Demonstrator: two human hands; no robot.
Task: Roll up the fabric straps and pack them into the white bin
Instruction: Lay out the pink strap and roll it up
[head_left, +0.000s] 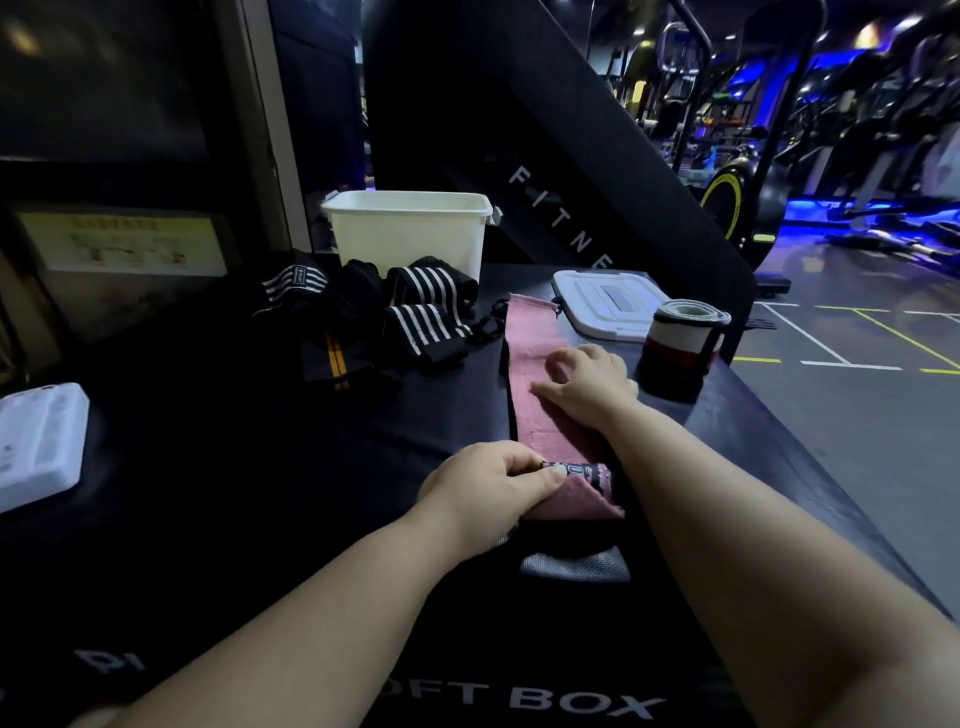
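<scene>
We see one pink strap (532, 364) laid out flat along the dark bench (260, 441), running from the near edge towards twelve o'clock. It is a broad band of coarse-woven cloth in dusty pink. Its far end carries a small dark loop or fitting that we cannot make out. Its near end is turned over into a short fold or first roll, where a black printed label shows on the upper face.

The left hand (493, 483) is clamped on that turned end, thumb and fingers pinching it from the nine o'clock side. The right hand (587, 379) lies palm down on the middle of the strap, its fingers loose and lightly bent, pressing the cloth to the bench and gripping nothing.

At eleven o'clock from the strap stands the white bin (410, 234), upright at the back of the bench; we cannot see into it. Its white lid (608, 304) lies flat at one o'clock. Just beside the lid, at two o'clock from the right hand, a rolled strap (680, 338) in white, red and black stands on end. At ten o'clock a heap of black straps (415, 312) with white stripes lies loose in front of the bin. A white case (36, 441) rests far off at nine o'clock.
</scene>
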